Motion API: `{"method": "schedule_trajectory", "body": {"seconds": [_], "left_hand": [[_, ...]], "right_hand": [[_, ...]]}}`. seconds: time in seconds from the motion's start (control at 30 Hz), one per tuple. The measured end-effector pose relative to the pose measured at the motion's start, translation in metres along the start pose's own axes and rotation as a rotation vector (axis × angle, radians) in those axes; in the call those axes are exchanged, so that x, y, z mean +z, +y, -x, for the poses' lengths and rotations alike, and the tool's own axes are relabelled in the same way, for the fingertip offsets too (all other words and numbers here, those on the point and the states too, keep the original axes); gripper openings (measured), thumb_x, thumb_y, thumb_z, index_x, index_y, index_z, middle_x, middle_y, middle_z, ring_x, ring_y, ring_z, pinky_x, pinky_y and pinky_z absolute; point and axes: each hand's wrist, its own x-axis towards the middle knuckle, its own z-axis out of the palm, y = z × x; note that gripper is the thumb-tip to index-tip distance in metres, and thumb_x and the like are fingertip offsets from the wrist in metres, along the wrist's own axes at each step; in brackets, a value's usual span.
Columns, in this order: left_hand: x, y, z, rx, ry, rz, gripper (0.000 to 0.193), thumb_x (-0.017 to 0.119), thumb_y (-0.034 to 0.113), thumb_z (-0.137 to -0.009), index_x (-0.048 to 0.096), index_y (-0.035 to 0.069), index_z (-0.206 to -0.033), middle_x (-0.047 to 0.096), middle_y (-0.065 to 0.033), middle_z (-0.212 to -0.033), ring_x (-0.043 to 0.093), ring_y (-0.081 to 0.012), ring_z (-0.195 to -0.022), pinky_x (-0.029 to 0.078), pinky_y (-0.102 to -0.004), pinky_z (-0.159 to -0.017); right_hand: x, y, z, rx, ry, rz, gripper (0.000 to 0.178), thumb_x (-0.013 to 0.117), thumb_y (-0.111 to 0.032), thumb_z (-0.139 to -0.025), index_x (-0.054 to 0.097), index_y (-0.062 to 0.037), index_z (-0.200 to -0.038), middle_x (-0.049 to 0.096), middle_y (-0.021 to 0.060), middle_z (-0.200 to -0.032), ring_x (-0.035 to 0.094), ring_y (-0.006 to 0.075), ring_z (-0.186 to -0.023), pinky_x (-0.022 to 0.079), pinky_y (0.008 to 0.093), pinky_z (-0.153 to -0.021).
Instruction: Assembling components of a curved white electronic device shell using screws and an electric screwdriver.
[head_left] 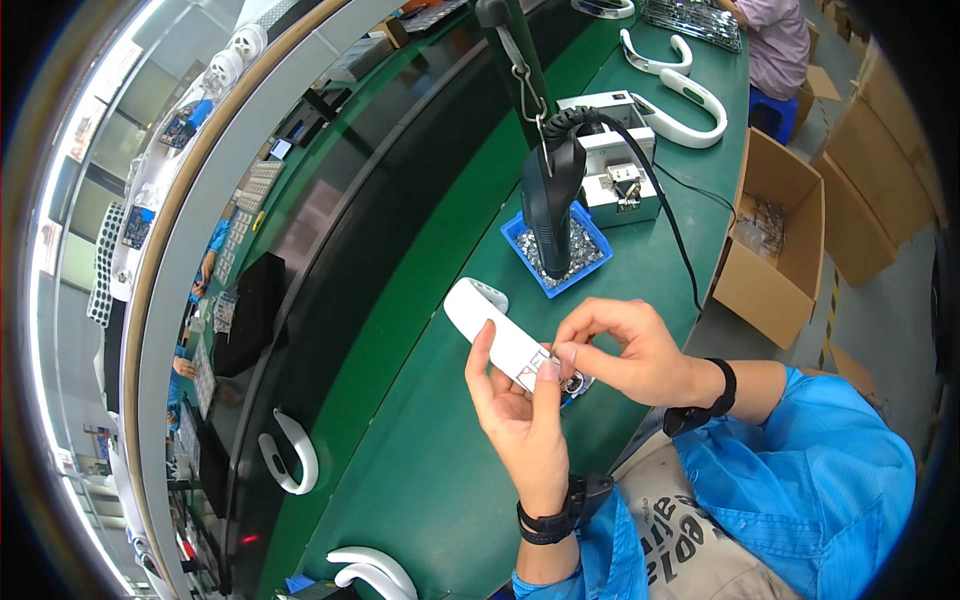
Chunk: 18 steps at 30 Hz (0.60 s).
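A white curved housing (492, 328) is held at a slant over the green workbench (440, 470). My left hand (525, 425) wraps round it from below, thumb pressed on its near end and fingers along its side. Small wires or parts (574, 384) show at that end, partly hidden by my fingers. There my right hand (635, 350) is closed in a pinch, thumb against forefinger. What sits between those fingertips is too small to make out. Just beyond the housing, a dark power screwdriver (552, 195) hangs from a hook over a blue tray (583, 281) of small metal screws (582, 248).
A grey metal box-shaped device (636, 150) with a black cable stands behind the tray. More white housings lie at the far right (690, 132), on the dark conveyor's edge (305, 460) and near the front (375, 570). Beside the bench are an open cardboard box (765, 300) and a seated co-worker (780, 45).
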Motion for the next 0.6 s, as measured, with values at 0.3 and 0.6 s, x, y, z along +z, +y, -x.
{"method": "schedule_trajectory", "body": {"seconds": [0.3,0.6], "left_hand": [[0.001,-0.005,0.0,0.055,-0.048,-0.094,0.079,0.051,-0.016,-0.094,0.031,0.001,-0.168,0.068,-0.0164,-0.129,0.068,-0.0188,-0.115,0.055,-0.0325,-0.1],[-0.006,0.006,-0.004,-0.011,-0.006,-0.107,0.065,0.057,-0.006,-0.103,0.039,0.001,-0.165,0.076,-0.0114,-0.115,0.068,-0.01,-0.095,0.054,-0.0253,-0.078]], "right_hand": [[-0.015,0.004,-0.027,-0.49,-0.104,0.354,0.017,0.083,-0.001,-0.083,0.078,-0.0049,-0.099,0.064,0.006,-0.095,0.062,0.0232,-0.089,0.05,0.0331,-0.072],[-0.034,0.007,-0.049,-1.071,-0.243,0.792,0.017,0.077,-0.013,-0.078,0.075,-0.0043,-0.093,0.068,0.0039,-0.101,0.066,0.0237,-0.1,0.053,0.033,-0.065]]}}
